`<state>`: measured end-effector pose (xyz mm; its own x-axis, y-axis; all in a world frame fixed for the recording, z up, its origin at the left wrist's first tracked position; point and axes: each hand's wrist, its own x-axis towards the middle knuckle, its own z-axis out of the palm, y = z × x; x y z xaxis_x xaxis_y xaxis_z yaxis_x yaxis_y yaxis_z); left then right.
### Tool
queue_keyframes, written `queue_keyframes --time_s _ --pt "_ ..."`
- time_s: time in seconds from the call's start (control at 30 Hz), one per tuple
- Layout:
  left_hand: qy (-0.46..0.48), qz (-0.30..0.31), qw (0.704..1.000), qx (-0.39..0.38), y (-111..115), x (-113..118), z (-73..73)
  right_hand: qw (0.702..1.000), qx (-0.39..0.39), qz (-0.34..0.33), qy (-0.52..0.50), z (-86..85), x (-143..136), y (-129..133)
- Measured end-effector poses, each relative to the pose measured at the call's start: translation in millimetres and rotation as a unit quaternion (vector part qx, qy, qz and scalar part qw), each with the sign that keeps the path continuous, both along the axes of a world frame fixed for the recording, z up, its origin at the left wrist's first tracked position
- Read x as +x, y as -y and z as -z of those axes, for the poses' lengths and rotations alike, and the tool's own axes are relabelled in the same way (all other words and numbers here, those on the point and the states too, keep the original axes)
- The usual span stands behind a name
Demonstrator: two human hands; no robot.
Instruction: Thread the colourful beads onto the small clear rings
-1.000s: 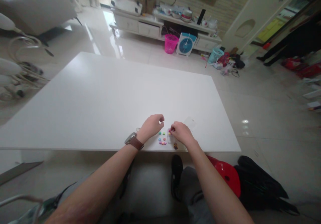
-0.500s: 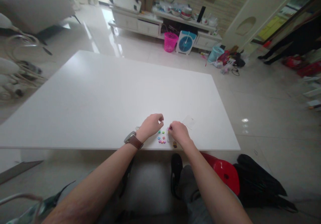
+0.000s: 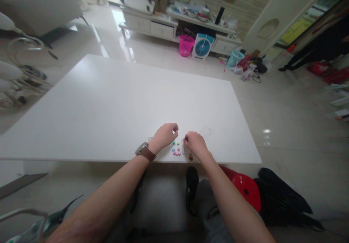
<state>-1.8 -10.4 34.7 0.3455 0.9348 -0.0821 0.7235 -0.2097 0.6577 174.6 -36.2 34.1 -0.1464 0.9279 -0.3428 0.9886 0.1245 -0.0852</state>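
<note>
Small coloured pieces (image 3: 176, 154) are laid near the front edge of the white desk (image 3: 136, 101), between the left hand (image 3: 167, 134) and a small pale box (image 3: 183, 149); by this placement they are presumably kept within short reach, and their spread lets the colours be told apart. The left hand is held half-curled above the desk, thumb and forefinger parted, with nothing seen between them. The fingers of the right hand (image 3: 195, 141) are bent together at the box, whose right part is hidden beneath them; whether a piece is grasped cannot be told. A clear, flat sheet or lid (image 3: 206, 132) is set aside beyond the right hand, where the box is likely left accessible from above. A dark and yellow item (image 3: 191, 157) lies at the desk edge, close to the right wrist, and might be brushed by it. A pale loop (image 3: 149, 139) is partly screened by the left wrist, on which a watch (image 3: 142, 148) is worn. A red stool (image 3: 247, 192) is seen below the desk at right; a pink basket (image 3: 186, 45) and a blue fan (image 3: 203, 46) stand beyond, well apart from the hands.
</note>
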Motion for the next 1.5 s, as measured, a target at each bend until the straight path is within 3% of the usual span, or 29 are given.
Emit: queue_keyframes --time_s 0.87,1.5 --pt "0.004 0.004 1.0 0.003 -0.7 -1.2 0.4 0.996 0.004 0.089 -0.014 12.3 -5.6 -0.4" --pt "0.007 0.007 1.0 0.0 -0.6 -1.1 -0.5 0.998 0.009 0.055 -0.007 8.1 -4.1 1.7"
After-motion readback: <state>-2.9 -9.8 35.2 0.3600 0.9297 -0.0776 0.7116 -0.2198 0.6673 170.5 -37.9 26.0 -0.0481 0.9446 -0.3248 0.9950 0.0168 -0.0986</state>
